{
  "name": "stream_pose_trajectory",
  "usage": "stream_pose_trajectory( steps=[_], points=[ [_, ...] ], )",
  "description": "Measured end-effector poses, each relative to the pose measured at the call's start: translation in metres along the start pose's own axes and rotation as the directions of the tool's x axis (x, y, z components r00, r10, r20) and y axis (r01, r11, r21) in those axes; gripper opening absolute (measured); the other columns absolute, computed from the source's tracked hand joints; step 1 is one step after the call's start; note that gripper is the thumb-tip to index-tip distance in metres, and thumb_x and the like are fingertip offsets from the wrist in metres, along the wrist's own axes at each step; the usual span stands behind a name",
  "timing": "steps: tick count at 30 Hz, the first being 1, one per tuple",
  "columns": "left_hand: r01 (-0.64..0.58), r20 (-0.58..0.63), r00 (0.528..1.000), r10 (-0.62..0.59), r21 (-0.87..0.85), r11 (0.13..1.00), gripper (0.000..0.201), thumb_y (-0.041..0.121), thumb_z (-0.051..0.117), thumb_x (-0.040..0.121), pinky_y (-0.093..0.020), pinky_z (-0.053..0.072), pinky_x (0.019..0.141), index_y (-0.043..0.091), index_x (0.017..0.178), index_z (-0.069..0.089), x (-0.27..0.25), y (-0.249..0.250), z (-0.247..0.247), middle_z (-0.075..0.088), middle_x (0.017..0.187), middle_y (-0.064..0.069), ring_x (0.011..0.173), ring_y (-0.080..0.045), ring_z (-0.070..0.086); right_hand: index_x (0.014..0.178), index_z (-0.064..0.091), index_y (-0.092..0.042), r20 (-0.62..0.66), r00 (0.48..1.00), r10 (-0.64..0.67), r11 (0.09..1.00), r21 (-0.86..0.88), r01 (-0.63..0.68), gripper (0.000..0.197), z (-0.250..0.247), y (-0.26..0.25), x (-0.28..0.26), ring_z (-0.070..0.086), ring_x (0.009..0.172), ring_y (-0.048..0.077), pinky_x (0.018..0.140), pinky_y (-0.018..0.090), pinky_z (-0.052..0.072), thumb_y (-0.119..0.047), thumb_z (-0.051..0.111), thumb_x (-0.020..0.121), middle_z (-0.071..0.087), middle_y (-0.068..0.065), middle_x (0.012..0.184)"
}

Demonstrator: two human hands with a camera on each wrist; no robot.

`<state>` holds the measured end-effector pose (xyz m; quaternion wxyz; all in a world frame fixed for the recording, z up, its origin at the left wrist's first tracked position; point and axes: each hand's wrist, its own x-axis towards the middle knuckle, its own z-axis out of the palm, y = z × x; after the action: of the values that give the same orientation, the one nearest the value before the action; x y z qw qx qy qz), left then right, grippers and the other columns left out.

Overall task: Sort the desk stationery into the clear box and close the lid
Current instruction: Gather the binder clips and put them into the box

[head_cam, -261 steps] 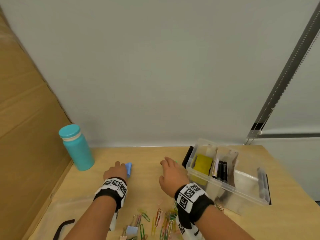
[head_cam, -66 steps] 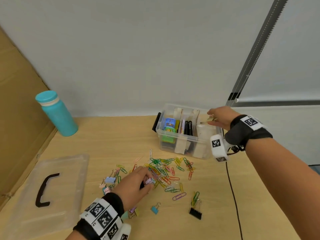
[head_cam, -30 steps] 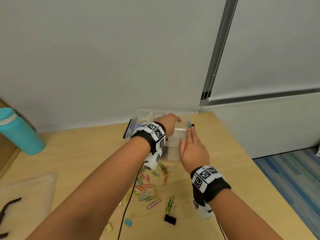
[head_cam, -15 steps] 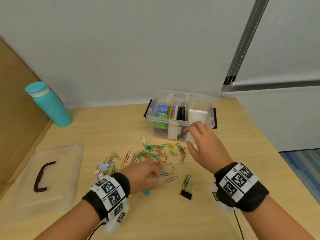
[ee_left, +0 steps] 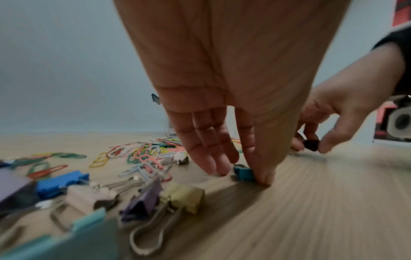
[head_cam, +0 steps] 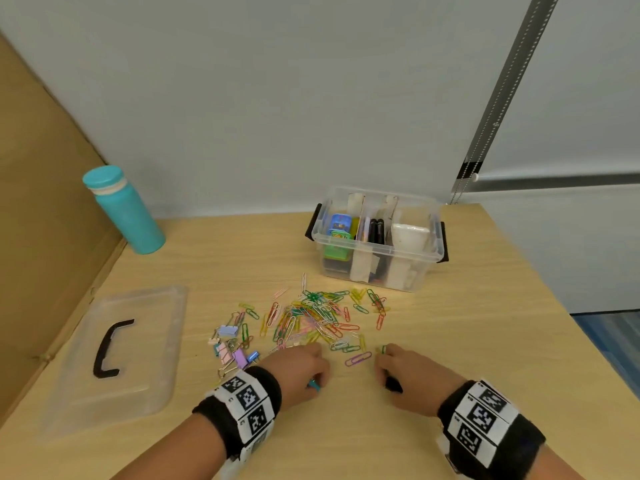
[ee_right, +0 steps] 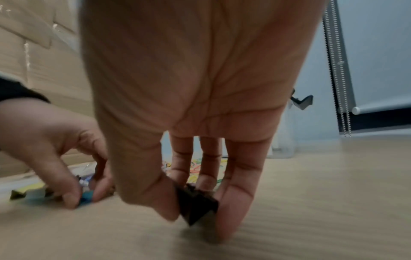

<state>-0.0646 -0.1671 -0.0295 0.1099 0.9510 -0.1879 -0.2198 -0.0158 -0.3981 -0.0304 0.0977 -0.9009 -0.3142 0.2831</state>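
While no labels read, hands pinch blk & teal clips.

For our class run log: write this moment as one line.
left hand: pinching teal binder clip | right hand: pinching black binder clip | lid: off

The clear box stands open at the far side of the bench, divided into compartments already filled with stationery. Its clear lid, with a black handle, lies flat at the left. Coloured paper clips and binder clips are scattered between them; a teal binder clip and a black binder clip are pinched at the near edge.
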Motion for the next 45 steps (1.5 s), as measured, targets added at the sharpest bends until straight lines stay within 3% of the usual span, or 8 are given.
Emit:
stream_pose_trajectory(
  steps=[8,12,18,27,31,34,40,45],
  points=[
    [-0.058,-0.239,0.971,0.015,-0.176,0.983,0.014,0.024,0.057,0.086,-0.026,0.044,0.090,0.019,0.099,0.055,-0.016,-0.010,-0.005,0.048,0.115,0.006,0.103,-0.010,0.049,0.084,0.050,-0.025,-0.297,0.951,0.086,0.927,0.372,0.032,0.018,-0.014,0.002,0.002,0.049,0.063,0.006,0.061,0.018,0.042,-0.008,0.047,0.088,0.058,-0.003,0.077],
    [-0.060,-0.396,0.906,-0.149,-0.470,0.880,0.006,0.019,0.054,0.090,-0.021,0.049,0.080,0.026,0.090,0.052,-0.038,-0.032,-0.017,0.057,0.092,0.008,0.085,-0.005,0.055,0.087,0.053,-0.020,-0.370,0.921,0.124,0.867,0.492,0.081,0.020,-0.018,-0.011,0.011,0.053,0.064,0.010,0.060,0.016,0.042,-0.003,0.043,0.091,0.058,-0.001,0.074],
    [0.088,-0.361,0.826,-0.433,-0.676,0.731,0.028,0.008,0.033,0.097,-0.025,0.037,0.059,0.026,0.087,0.052,-0.063,-0.079,-0.013,0.049,0.069,0.000,0.061,-0.013,0.044,0.086,0.053,-0.023,-0.353,0.935,0.033,0.894,0.428,0.130,0.015,-0.012,-0.053,0.041,0.043,0.049,0.010,0.058,0.033,0.045,-0.016,0.041,0.093,0.049,-0.007,0.055],
    [0.244,-0.220,0.917,-0.331,-0.348,0.905,0.017,0.023,0.045,0.094,-0.014,0.035,0.058,0.019,0.105,0.058,-0.067,-0.072,0.006,0.048,0.074,0.013,0.063,-0.003,0.045,0.115,0.046,-0.022,-0.217,0.976,-0.034,0.989,-0.146,0.002,0.027,0.005,-0.105,0.092,0.061,0.086,0.025,0.065,0.029,0.041,-0.037,0.047,0.093,0.065,0.003,0.102],
    [0.279,-0.162,0.936,-0.313,-0.201,0.939,0.027,0.031,0.052,0.092,-0.027,0.042,0.083,0.020,0.116,0.051,-0.063,-0.068,0.009,0.054,0.115,0.001,0.099,-0.015,0.053,0.110,0.045,-0.018,-0.204,0.979,-0.006,0.984,-0.178,-0.031,0.023,0.006,-0.109,0.101,0.050,0.073,0.022,0.063,0.031,0.040,-0.034,0.043,0.093,0.064,0.006,0.100],
    [0.291,-0.161,0.935,-0.316,-0.161,0.943,0.025,0.026,0.053,0.091,-0.027,0.042,0.080,0.018,0.115,0.050,-0.058,-0.066,0.008,0.052,0.117,-0.001,0.102,-0.020,0.055,0.110,0.045,-0.015,-0.180,0.984,0.008,0.985,-0.169,-0.039,0.025,0.007,-0.108,0.100,0.049,0.073,0.022,0.054,0.028,0.036,-0.033,0.044,0.093,0.056,0.003,0.089],
    [0.280,-0.127,0.947,-0.297,-0.132,0.951,0.026,0.024,0.053,0.089,-0.027,0.040,0.076,0.015,0.113,0.052,-0.048,-0.067,0.010,0.051,0.112,-0.003,0.095,-0.021,0.054,0.095,0.051,-0.018,-0.067,0.997,0.036,0.976,0.215,-0.021,0.015,-0.013,-0.095,0.076,0.048,0.063,0.009,0.055,0.021,0.038,-0.032,0.056,0.090,0.052,-0.007,0.073],
    [0.244,-0.176,0.937,-0.300,-0.281,0.928,0.020,0.024,0.056,0.086,-0.023,0.044,0.072,0.019,0.105,0.051,-0.048,-0.066,0.003,0.046,0.094,0.007,0.076,-0.010,0.048,0.096,0.058,-0.018,-0.268,0.960,0.080,0.828,0.554,0.086,0.017,-0.088,-0.070,0.032,0.054,0.057,0.004,0.056,0.019,0.046,-0.034,0.058,0.090,0.062,-0.004,0.070]
  ],
)
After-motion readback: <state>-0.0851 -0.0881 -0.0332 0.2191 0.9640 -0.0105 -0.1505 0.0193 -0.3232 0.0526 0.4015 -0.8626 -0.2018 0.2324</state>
